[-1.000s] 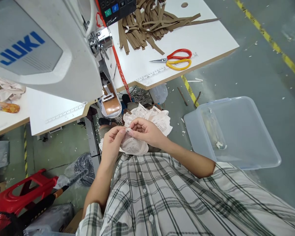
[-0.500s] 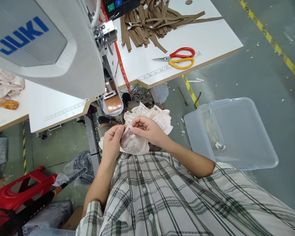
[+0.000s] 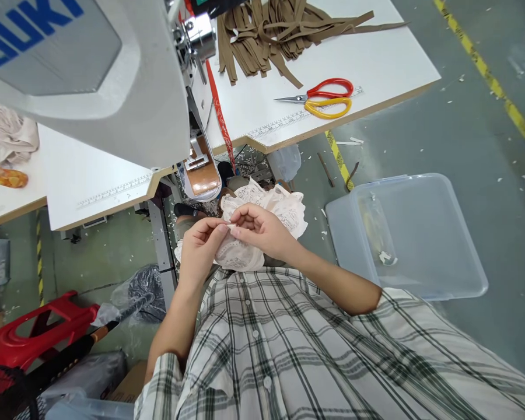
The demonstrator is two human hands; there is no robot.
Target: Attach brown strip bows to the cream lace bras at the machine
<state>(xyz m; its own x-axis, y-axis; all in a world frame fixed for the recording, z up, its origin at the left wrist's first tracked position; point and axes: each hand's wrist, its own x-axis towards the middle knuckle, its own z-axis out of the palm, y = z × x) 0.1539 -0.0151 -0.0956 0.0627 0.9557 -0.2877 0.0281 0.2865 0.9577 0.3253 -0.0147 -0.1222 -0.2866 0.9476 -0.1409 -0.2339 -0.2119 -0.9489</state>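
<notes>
A pale pink lace bra, with cup-like rounded parts, lies across my lap below the sewing machine. My left hand pinches an edge of it between thumb and fingers. Close against it, my right hand is closed in a pinch on the same small light edge or strap. The fingertips of both hands nearly meet, and they hide the exact bit they hold. More ruffled lace spreads out beyond my right hand.
A JUKI sewing machine stands over the white table. Scissors with red and yellow handles and brown fabric strips lie on the right tabletop. A clear plastic bin sits on the floor at right, a red stool at left.
My left hand has moved slightly up and right, bringing its fingertips against those of my right hand. The view has shifted a little. Both hands keep their pinch on the lace.
</notes>
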